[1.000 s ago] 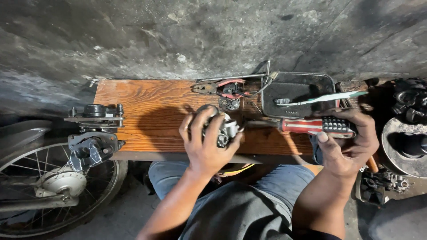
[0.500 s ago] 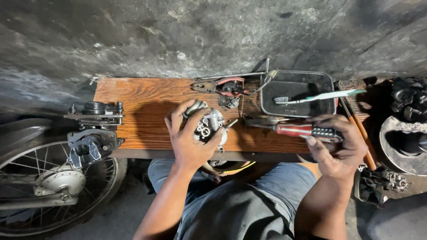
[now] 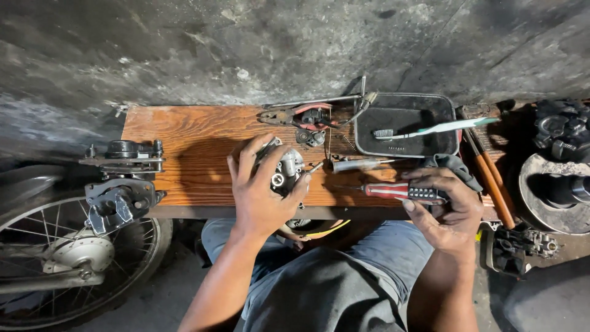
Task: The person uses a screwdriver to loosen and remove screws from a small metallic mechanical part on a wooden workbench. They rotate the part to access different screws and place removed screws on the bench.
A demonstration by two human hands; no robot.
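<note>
A single head-worn camera looks steeply down, close over the wooden board (image 3: 196,141) across the person's lap.

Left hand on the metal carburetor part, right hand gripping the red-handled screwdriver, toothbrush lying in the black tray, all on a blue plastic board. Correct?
Not quite: the board is brown wood, not blue plastic, as the head view shows. The rest holds: the left hand is on the metal carburetor part, the right hand grips the red-handled screwdriver, and the toothbrush lies in the black tray.

Dim workshop light, sharp focus, dark corners
</note>
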